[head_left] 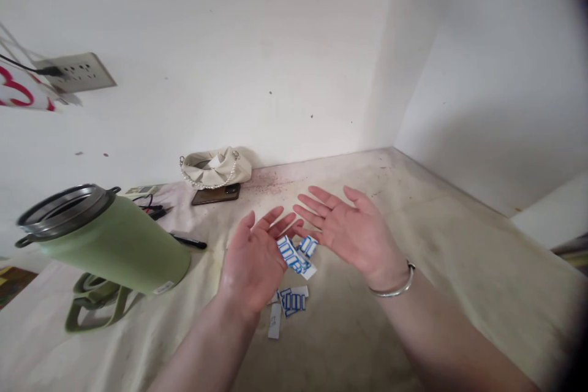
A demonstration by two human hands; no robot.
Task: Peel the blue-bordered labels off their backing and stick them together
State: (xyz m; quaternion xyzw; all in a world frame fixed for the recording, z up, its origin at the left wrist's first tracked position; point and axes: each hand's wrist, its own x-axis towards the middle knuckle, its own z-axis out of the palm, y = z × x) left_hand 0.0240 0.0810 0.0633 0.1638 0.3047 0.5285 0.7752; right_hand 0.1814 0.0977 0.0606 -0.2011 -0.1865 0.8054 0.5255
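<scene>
Palm up, my left hand [257, 260] is open with its fingers spread, and nothing lies in it. My right hand [351, 229], with a silver bangle [395, 288] at the wrist, is turned up too, open and bare. Between the two hands a loose pile of blue-and-white paper slips [294, 255] rests on the cloth, partly hidden by the left hand. Closer to me lies a second small group of printed slips [293, 301], with a whitish strip [274, 320] beside it.
A green tumbler [124, 242] without a lid stands at left, its green strap [98, 303] beside it. Behind are a black pen [189, 241], a phone [214, 195] and a cream bag [215, 166] near the wall. A power socket [82, 70] is on the wall.
</scene>
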